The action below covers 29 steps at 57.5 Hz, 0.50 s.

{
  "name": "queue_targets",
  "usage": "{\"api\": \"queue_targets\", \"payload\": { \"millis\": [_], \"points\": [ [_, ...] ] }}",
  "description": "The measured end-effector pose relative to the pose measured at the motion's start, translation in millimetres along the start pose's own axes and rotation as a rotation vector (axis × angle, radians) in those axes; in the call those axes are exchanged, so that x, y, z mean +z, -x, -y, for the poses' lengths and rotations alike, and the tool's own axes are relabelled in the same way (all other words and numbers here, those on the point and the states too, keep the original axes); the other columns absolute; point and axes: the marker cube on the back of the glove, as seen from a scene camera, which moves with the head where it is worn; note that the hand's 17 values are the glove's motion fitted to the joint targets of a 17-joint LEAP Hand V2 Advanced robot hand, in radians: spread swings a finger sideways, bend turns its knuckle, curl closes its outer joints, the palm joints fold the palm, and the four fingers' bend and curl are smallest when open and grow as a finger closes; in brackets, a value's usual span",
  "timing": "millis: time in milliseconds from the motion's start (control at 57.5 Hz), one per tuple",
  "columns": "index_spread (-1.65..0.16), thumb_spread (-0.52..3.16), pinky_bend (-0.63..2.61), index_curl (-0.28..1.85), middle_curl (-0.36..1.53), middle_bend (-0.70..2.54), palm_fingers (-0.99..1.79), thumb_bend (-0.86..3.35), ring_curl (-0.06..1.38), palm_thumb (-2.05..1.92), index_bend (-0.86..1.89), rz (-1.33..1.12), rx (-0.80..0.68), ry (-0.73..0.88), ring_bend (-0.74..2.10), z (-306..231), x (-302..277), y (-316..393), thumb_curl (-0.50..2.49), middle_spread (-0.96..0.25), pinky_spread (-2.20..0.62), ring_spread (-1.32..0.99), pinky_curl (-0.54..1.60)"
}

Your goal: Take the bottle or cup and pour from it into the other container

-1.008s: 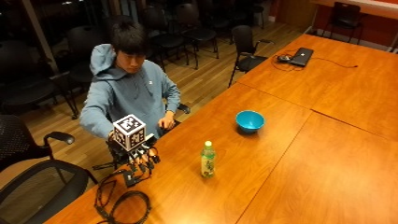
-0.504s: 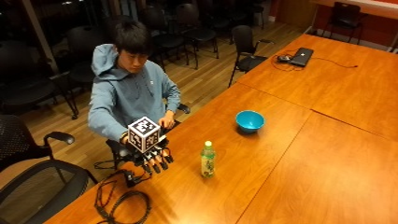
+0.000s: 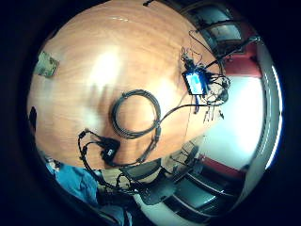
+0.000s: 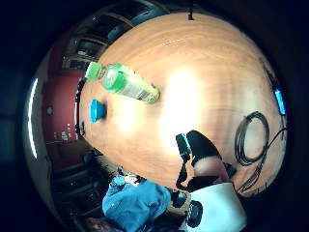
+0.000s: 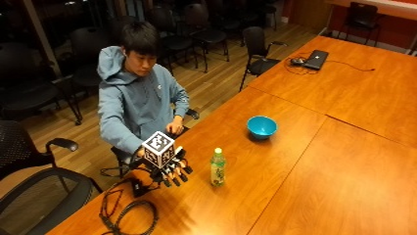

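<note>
The gloved right hand [image 5: 171, 169] hovers over the desk [image 5: 312, 161] just beside the green-capped bottle [image 5: 218, 167] — fingers [image 5: 181, 175] spread and released, gripping nothing. The bottle stands upright on the wood, apart from the hand, and the blue bowl [image 5: 262, 127] sits farther along the desk — well apart from the bottle, while the person's bare hand rests at the desk edge near their chest
</note>
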Motion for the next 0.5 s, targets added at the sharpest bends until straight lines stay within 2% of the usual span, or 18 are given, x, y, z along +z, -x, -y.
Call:
{"api": "queue_targets", "payload": {
  "millis": [278, 504],
  "points": [
    [-0.38, 0.92, 0.48, 0.26, 0.31, 0.20, 0.10, -0.03, 0.30, 0.72, 0.15, 0.288, -0.106, -0.116, 0.36, 23, 27, 34, 0.37, 0.00, 0.24, 0.09, 0.26],
    [-0.38, 0.91, 0.48, 0.26, 0.32, 0.20, 0.10, -0.03, 0.30, 0.72, 0.15, 0.477, -0.167, -0.129, 0.35, 42, 48, 64, 0.36, 0.01, 0.24, 0.09, 0.26]
  ]
}}
